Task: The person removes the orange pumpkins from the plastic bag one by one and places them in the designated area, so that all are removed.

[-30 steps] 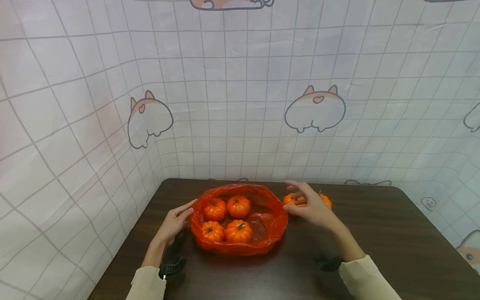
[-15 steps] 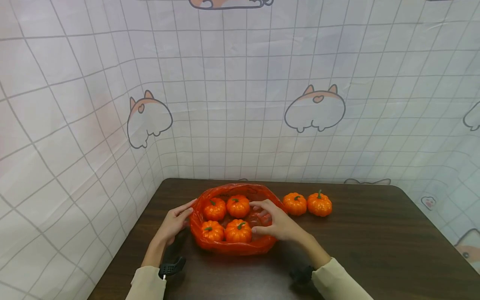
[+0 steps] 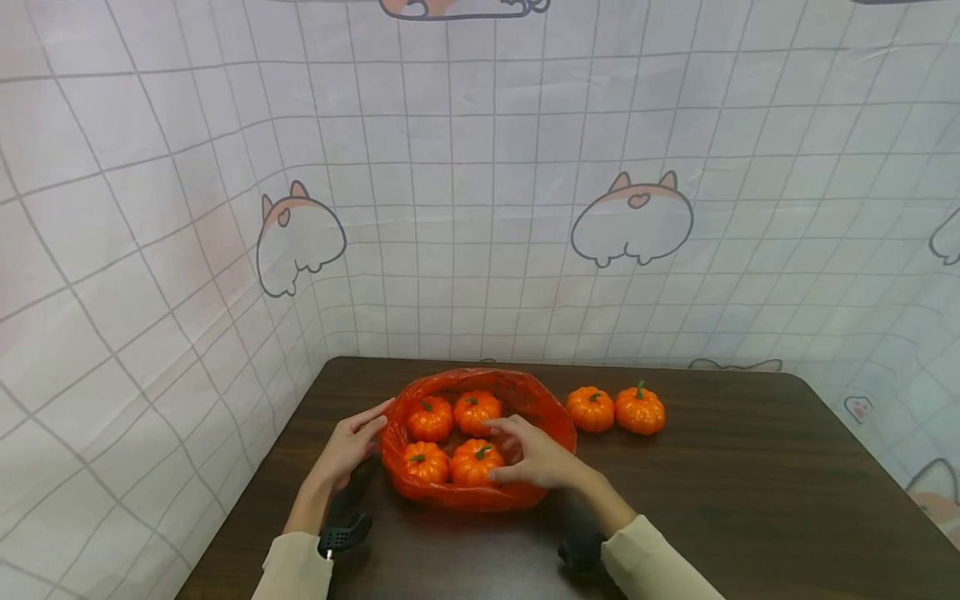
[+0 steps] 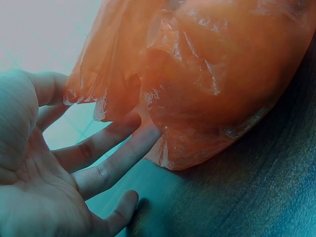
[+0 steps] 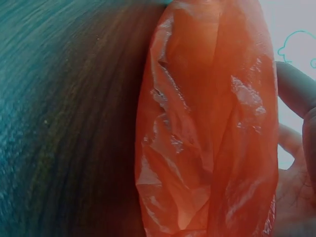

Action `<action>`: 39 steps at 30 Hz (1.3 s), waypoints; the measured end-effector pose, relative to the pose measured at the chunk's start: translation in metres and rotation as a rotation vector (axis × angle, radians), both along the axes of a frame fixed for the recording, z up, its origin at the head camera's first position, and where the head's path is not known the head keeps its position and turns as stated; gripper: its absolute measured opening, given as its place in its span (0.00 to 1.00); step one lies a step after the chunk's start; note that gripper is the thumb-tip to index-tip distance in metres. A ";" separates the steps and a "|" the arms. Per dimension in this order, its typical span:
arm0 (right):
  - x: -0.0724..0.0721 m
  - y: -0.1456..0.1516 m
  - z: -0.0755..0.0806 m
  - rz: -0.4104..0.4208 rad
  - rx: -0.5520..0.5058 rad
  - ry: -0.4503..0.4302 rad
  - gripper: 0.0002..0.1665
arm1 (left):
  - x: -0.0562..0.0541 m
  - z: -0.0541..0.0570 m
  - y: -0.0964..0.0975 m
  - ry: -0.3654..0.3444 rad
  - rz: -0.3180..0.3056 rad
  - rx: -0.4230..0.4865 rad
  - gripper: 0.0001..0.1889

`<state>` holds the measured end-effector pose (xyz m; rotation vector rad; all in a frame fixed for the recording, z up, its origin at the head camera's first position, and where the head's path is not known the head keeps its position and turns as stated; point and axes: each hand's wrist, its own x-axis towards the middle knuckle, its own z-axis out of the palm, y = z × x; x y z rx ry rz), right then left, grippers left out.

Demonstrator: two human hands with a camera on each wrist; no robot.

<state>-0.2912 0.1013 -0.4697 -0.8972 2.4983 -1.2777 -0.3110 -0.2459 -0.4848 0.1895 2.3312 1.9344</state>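
Observation:
A red plastic bag (image 3: 551,417) stands with its mouth spread wide on the dark table. Inside it lie several small orange pumpkins with green stems, among them a front right pumpkin (image 3: 474,463) and a back right pumpkin (image 3: 477,413). My left hand (image 3: 347,450) pinches the bag's left rim between thumb and index finger; in the left wrist view the other fingers reach against the bag's side (image 4: 197,89). My right hand (image 3: 538,458) is over the right part of the bag, fingers spread and curved, fingertips right beside the two right-hand pumpkins. In the right wrist view the bag's wall partly hides this hand.
Two more orange pumpkins, a nearer-to-bag pumpkin (image 3: 590,408) and a right pumpkin (image 3: 640,410), sit side by side on the table (image 3: 750,483) right of the bag. A white gridded curtain (image 3: 480,208) hangs behind and along both sides.
My right hand has moved left from above the two table pumpkins to inside the bag's mouth, carrying nothing. Those pumpkins stay put, and my left hand keeps its place on the rim.

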 end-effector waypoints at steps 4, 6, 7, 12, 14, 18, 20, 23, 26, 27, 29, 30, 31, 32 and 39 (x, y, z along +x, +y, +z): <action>-0.002 -0.003 -0.003 0.018 0.002 -0.022 0.43 | 0.000 0.000 0.000 0.003 -0.004 0.003 0.23; -0.002 -0.004 -0.004 0.022 0.020 -0.027 0.43 | 0.000 0.001 0.000 0.002 -0.002 0.006 0.23; -0.002 -0.004 -0.004 0.023 0.027 -0.031 0.43 | 0.001 0.001 0.001 0.000 0.000 0.006 0.23; -0.002 -0.005 -0.005 0.032 0.044 -0.046 0.43 | 0.001 0.001 0.001 -0.004 -0.002 0.011 0.23; -0.002 -0.006 -0.005 0.034 0.052 -0.040 0.44 | 0.001 0.001 0.001 -0.003 -0.005 0.016 0.23; -0.003 -0.006 -0.008 0.021 0.088 -0.020 0.44 | 0.001 0.001 0.001 -0.003 -0.007 0.017 0.23; -0.003 -0.006 -0.009 0.013 0.099 -0.014 0.44 | 0.001 0.001 0.001 -0.004 -0.006 0.014 0.23; -0.004 -0.006 -0.010 0.008 0.101 -0.015 0.44 | 0.001 0.001 0.000 0.000 -0.004 0.006 0.23; -0.005 -0.006 -0.010 0.008 0.099 -0.017 0.43 | 0.001 0.001 0.000 0.003 0.000 -0.001 0.23; -0.005 -0.006 -0.010 0.008 0.096 -0.018 0.43 | 0.001 0.001 0.000 0.003 0.001 -0.003 0.23; -0.005 -0.007 -0.011 0.007 0.091 -0.020 0.43 | 0.001 0.001 0.000 0.002 0.005 -0.003 0.23; -0.005 -0.007 -0.011 0.006 0.088 -0.022 0.42 | 0.001 0.001 0.000 0.001 0.006 -0.004 0.23; -0.005 -0.006 -0.011 0.005 0.084 -0.022 0.42 | 0.001 0.001 0.000 0.001 0.007 -0.005 0.23; -0.005 -0.006 -0.011 0.004 0.082 -0.022 0.42 | 0.001 0.001 0.000 0.000 0.009 -0.004 0.23; -0.003 -0.005 -0.010 0.005 0.047 -0.031 0.43 | 0.002 0.001 0.000 0.001 0.006 -0.008 0.24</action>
